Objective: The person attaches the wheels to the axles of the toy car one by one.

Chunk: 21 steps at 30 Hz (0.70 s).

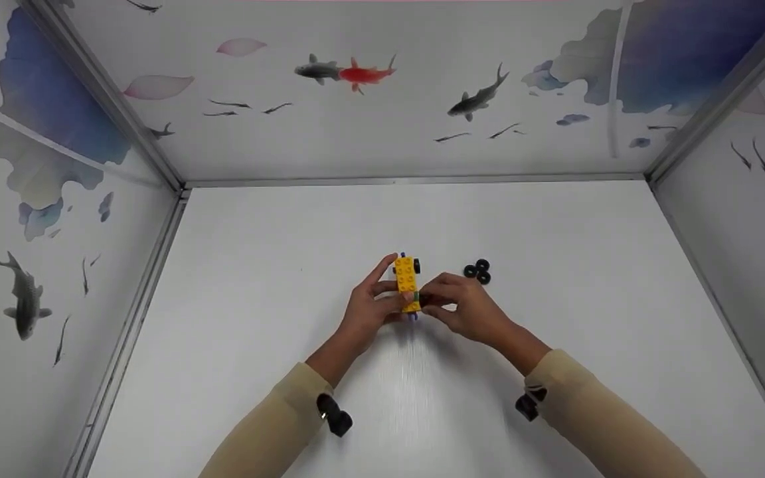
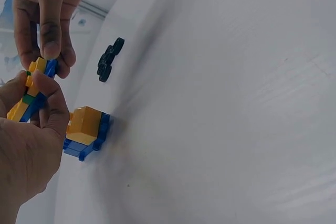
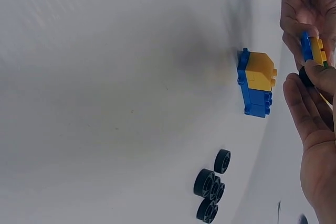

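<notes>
Oblong studded plastic brick assembly (image 1: 405, 271): yellow, blue, some green. Angular plastic block stack (image 3: 259, 72): yellow over blue. Loose round wheels (image 3: 201, 183): black. Flat bench (image 1: 555, 232): white. Back panel (image 1: 382, 139): white, printed red and grey fish, pink petals. Sleeves (image 1: 276, 415): beige.

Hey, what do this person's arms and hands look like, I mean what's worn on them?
The left sleeve and right sleeve are long, plain and beige. Small black devices sit at both cuffs. The left hand and right hand are gloveless.
</notes>
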Each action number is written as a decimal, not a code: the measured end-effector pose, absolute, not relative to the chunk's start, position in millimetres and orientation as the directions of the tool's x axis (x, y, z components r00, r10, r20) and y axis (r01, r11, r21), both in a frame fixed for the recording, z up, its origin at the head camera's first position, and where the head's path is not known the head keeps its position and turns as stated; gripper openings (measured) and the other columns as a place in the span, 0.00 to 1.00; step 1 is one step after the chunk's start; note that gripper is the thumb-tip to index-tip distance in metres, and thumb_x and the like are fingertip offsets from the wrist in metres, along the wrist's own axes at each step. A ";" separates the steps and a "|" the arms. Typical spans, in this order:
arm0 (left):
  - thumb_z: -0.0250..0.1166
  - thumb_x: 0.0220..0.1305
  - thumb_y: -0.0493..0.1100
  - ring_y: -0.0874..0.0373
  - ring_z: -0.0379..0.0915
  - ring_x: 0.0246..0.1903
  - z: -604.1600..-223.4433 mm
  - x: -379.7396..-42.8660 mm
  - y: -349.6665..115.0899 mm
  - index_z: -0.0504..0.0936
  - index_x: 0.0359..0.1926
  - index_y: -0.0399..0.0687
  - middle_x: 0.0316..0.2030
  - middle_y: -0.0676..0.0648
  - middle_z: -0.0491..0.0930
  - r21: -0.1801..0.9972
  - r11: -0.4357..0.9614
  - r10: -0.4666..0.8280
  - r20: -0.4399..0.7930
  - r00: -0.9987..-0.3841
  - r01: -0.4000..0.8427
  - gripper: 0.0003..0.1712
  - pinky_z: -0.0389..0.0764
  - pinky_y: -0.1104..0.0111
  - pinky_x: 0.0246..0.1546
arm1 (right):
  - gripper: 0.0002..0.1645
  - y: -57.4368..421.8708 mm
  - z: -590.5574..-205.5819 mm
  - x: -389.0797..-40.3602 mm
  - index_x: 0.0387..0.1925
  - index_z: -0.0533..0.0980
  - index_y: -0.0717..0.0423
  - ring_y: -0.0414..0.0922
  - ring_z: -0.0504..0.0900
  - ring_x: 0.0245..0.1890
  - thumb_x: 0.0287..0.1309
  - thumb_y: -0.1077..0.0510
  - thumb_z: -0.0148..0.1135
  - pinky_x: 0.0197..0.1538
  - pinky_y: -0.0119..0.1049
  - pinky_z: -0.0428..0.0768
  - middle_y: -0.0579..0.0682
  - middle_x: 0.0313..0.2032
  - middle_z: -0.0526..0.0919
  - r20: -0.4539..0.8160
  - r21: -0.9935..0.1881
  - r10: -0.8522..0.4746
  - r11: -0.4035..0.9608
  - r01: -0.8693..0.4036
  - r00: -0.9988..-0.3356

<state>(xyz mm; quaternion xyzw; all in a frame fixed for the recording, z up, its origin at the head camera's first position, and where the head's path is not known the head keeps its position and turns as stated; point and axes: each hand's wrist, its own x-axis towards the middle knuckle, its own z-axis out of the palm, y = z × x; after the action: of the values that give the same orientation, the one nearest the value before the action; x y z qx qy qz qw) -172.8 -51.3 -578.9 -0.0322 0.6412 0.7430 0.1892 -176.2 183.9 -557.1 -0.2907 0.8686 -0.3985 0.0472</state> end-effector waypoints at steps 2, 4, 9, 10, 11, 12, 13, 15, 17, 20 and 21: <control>0.78 0.71 0.41 0.50 0.89 0.50 -578.6 -172.7 -50.7 0.66 0.84 0.81 0.64 0.40 0.83 0.940 -0.106 0.237 -0.294 -0.926 -0.325 0.49 0.93 0.62 0.50 | 0.17 184.1 -556.4 -176.2 0.56 0.90 0.50 0.43 0.93 0.49 0.68 0.64 0.77 0.54 0.36 0.92 0.48 0.51 0.89 0.144 -0.726 -0.537 0.514 -0.458 -0.831; 0.78 0.71 0.42 0.50 0.89 0.50 -578.3 -172.4 -50.3 0.66 0.83 0.83 0.64 0.41 0.83 0.939 -0.107 0.234 -0.297 -0.926 -0.328 0.49 0.93 0.62 0.50 | 0.17 184.5 -555.8 -176.1 0.56 0.90 0.50 0.43 0.93 0.49 0.68 0.64 0.77 0.54 0.36 0.92 0.48 0.51 0.90 0.140 -0.730 -0.534 0.514 -0.451 -0.834; 0.79 0.70 0.42 0.50 0.89 0.50 -578.6 -171.9 -49.6 0.63 0.84 0.84 0.64 0.41 0.83 0.936 -0.111 0.227 -0.304 -0.925 -0.335 0.52 0.93 0.62 0.50 | 0.17 185.3 -555.1 -176.8 0.57 0.89 0.49 0.44 0.92 0.50 0.69 0.63 0.76 0.56 0.40 0.93 0.48 0.51 0.90 0.136 -0.754 -0.538 0.488 -0.439 -0.832; 0.79 0.70 0.42 0.50 0.89 0.51 -578.7 -172.0 -49.4 0.63 0.85 0.84 0.64 0.41 0.83 0.935 -0.112 0.225 -0.307 -0.925 -0.337 0.53 0.93 0.62 0.51 | 0.16 185.4 -555.0 -177.4 0.57 0.89 0.48 0.44 0.92 0.50 0.70 0.62 0.76 0.56 0.41 0.93 0.48 0.51 0.90 0.137 -0.755 -0.538 0.486 -0.440 -0.832; 0.79 0.70 0.43 0.50 0.90 0.51 -578.9 -172.3 -49.2 0.62 0.85 0.84 0.64 0.41 0.83 0.934 -0.112 0.225 -0.308 -0.925 -0.338 0.54 0.93 0.62 0.51 | 0.16 185.6 -555.0 -178.0 0.57 0.89 0.48 0.45 0.92 0.51 0.70 0.60 0.76 0.56 0.42 0.93 0.47 0.51 0.90 0.140 -0.757 -0.538 0.483 -0.440 -0.831; 0.79 0.70 0.43 0.50 0.90 0.51 -579.0 -172.4 -49.0 0.61 0.85 0.84 0.64 0.42 0.83 0.934 -0.111 0.222 -0.309 -0.925 -0.339 0.54 0.93 0.62 0.51 | 0.15 185.8 -555.0 -178.7 0.57 0.90 0.47 0.45 0.92 0.51 0.71 0.59 0.75 0.56 0.42 0.93 0.47 0.51 0.90 0.144 -0.757 -0.537 0.482 -0.442 -0.831; 0.79 0.70 0.43 0.50 0.90 0.51 -579.2 -172.6 -48.7 0.61 0.85 0.84 0.64 0.42 0.84 0.934 -0.111 0.219 -0.311 -0.925 -0.340 0.54 0.93 0.62 0.51 | 0.14 186.0 -554.9 -179.5 0.56 0.90 0.47 0.45 0.91 0.52 0.72 0.57 0.75 0.57 0.43 0.93 0.46 0.51 0.91 0.148 -0.757 -0.534 0.481 -0.443 -0.832; 0.79 0.70 0.43 0.50 0.90 0.51 -579.3 -172.9 -48.2 0.61 0.86 0.83 0.64 0.42 0.84 0.934 -0.108 0.216 -0.311 -0.926 -0.339 0.54 0.93 0.62 0.51 | 0.12 186.1 -554.7 -181.5 0.55 0.90 0.47 0.46 0.91 0.52 0.74 0.54 0.74 0.56 0.45 0.93 0.46 0.50 0.91 0.163 -0.755 -0.526 0.478 -0.448 -0.835; 0.79 0.70 0.43 0.50 0.90 0.51 -579.2 -172.7 -47.7 0.61 0.86 0.81 0.64 0.43 0.84 0.935 -0.106 0.214 -0.311 -0.926 -0.339 0.54 0.93 0.62 0.50 | 0.12 186.0 -555.0 -183.8 0.55 0.90 0.49 0.47 0.91 0.51 0.75 0.52 0.72 0.56 0.47 0.93 0.47 0.50 0.91 0.177 -0.759 -0.508 0.475 -0.446 -0.843; 0.80 0.69 0.44 0.50 0.90 0.50 -578.6 -171.9 -46.8 0.61 0.86 0.79 0.63 0.43 0.85 0.934 -0.109 0.215 -0.313 -0.925 -0.341 0.54 0.93 0.63 0.48 | 0.14 184.8 -555.4 -188.1 0.54 0.90 0.52 0.48 0.92 0.50 0.77 0.50 0.71 0.54 0.51 0.94 0.49 0.50 0.91 0.187 -0.765 -0.459 0.486 -0.422 -0.868; 0.80 0.69 0.44 0.51 0.90 0.50 -578.2 -171.5 -46.4 0.61 0.86 0.78 0.62 0.43 0.85 0.934 -0.108 0.215 -0.313 -0.925 -0.341 0.54 0.93 0.63 0.48 | 0.14 184.1 -555.6 -189.6 0.54 0.90 0.53 0.48 0.92 0.49 0.77 0.49 0.70 0.53 0.52 0.94 0.50 0.50 0.92 0.187 -0.770 -0.437 0.491 -0.408 -0.880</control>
<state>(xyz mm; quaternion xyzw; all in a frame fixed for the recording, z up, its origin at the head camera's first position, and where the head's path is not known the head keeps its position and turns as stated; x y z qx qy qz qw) -171.5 -46.4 -578.2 -0.0492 0.6409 0.7428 0.1873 -189.6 184.1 -555.6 -0.2447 0.8632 -0.4412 0.0166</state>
